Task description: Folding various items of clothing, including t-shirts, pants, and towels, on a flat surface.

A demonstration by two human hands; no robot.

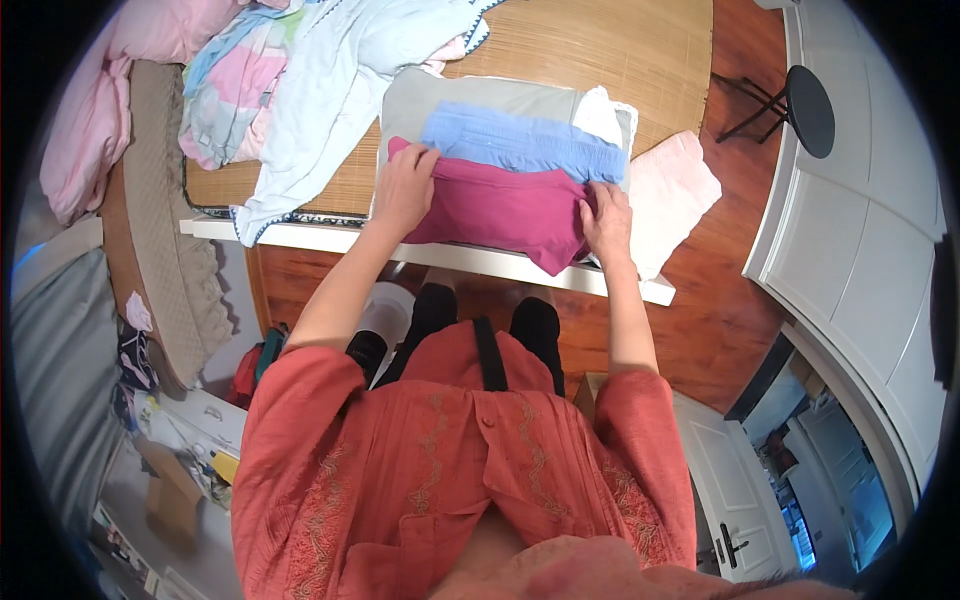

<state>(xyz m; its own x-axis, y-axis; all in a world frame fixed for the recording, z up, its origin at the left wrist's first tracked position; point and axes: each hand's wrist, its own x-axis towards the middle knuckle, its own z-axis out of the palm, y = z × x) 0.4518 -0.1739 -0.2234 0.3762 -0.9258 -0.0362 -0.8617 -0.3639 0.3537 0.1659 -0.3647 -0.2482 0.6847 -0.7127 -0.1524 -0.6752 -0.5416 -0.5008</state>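
A magenta garment (499, 206) lies partly folded at the near edge of the bed, one corner hanging over the white bed rail (480, 259). My left hand (407, 184) is on its upper left part, with the fingers curled on the cloth. At its right end my right hand (607, 217) touches the cloth with thumb and fingers; whether either hand pinches the fabric is hard to tell. Just beyond lies a blue garment with a gathered band (525, 142), on top of a grey cloth (480, 94). A white cloth (598, 116) is at the upper right of the pile.
A pale pink garment (671, 199) hangs over the bed's right corner. Light blue bedding (322, 112) and a pink quilt (82, 142) are heaped at left on the bamboo mat (585, 45). A black round stool (810, 112) stands at right, near white cabinets (832, 247).
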